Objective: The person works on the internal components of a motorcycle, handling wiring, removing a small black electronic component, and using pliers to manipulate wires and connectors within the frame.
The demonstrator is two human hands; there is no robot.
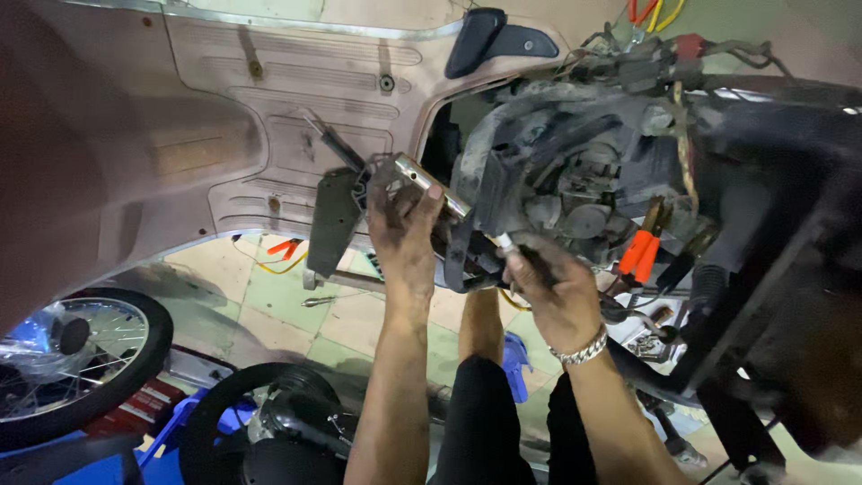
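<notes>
A scooter lies tipped, with its brownish floorboard panel (pixel 224 117) at the left and its dirty engine (pixel 575 180) exposed at the centre right. My left hand (pixel 404 238) grips a shiny metal tube-shaped tool (pixel 429 184) that angles down into the engine area. My right hand (pixel 557 287), with a metal bracelet on its wrist, pinches a thin white-tipped part (pixel 505 241) next to the engine casing. Both hands are greasy. What the tube's lower end touches is hidden behind black brackets.
Orange-handled clips (pixel 639 251) hang beside the engine. A spoked wheel (pixel 72 359) and a black tyre (pixel 269 422) lie at the lower left on the tiled floor (pixel 287 305). Wires (pixel 655 18) bunch at the top right. My dark-trousered knees (pixel 485 422) are below.
</notes>
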